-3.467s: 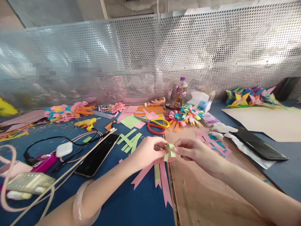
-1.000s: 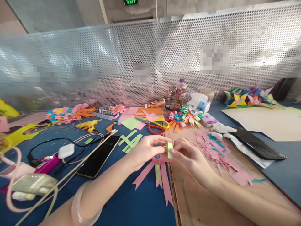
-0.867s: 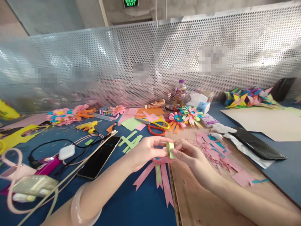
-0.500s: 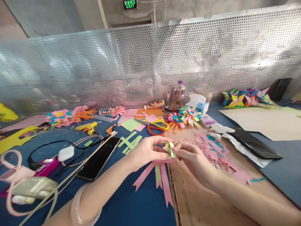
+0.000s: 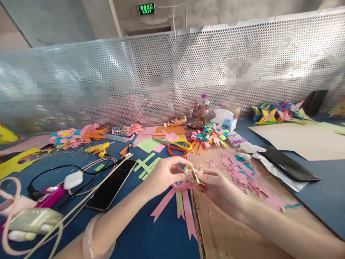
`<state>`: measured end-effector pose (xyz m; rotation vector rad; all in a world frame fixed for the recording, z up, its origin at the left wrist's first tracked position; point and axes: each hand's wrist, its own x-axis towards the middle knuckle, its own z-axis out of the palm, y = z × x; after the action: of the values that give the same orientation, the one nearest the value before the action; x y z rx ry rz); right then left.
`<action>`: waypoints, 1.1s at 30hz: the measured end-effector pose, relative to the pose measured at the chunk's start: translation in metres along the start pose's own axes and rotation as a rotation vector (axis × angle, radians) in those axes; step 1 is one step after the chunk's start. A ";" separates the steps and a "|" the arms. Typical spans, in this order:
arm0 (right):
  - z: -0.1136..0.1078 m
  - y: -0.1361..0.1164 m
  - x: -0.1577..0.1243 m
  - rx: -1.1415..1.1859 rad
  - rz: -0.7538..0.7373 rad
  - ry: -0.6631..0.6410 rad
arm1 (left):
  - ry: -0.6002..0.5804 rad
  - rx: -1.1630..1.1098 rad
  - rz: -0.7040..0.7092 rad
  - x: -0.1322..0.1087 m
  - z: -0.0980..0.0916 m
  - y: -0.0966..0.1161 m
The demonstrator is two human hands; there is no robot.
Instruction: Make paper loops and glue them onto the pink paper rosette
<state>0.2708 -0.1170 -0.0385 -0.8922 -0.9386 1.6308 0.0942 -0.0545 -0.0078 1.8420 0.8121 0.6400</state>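
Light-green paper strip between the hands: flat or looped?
Looped: the light-green paper strip bends round into a loop, with a gap inside, between the left hand and right hand. Cannot tell whether its ends are joined.

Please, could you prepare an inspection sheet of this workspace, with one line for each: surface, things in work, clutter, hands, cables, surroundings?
Surface: blue tabletop, with a brown board right of centre.
Things in work: pale green paper strip, curled into a loop; below it a pink paper rosette with tails, partly hidden.
Clutter: scissors with red and yellow handles, pink scraps on the board, glue gun, phone, drink bottle, paper flowers.
Hands: left hand and right hand both hold the strip at their fingertips.
Cables: black cable and pale cables at left, some close to the phone.
Surroundings: perforated metal panel behind; lit green exit sign above.
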 end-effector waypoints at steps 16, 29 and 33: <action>0.010 -0.001 0.000 0.101 0.049 0.000 | 0.144 0.200 0.238 -0.002 0.002 0.000; -0.016 -0.017 -0.009 -1.155 -0.882 0.026 | 0.224 0.250 0.318 -0.009 -0.004 0.005; -0.015 -0.011 -0.009 -1.221 -0.972 0.085 | 0.209 0.312 0.382 -0.010 -0.003 0.007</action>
<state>0.2905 -0.1213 -0.0336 -0.9716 -1.9411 0.0740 0.0875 -0.0626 -0.0011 2.2697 0.7296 1.0064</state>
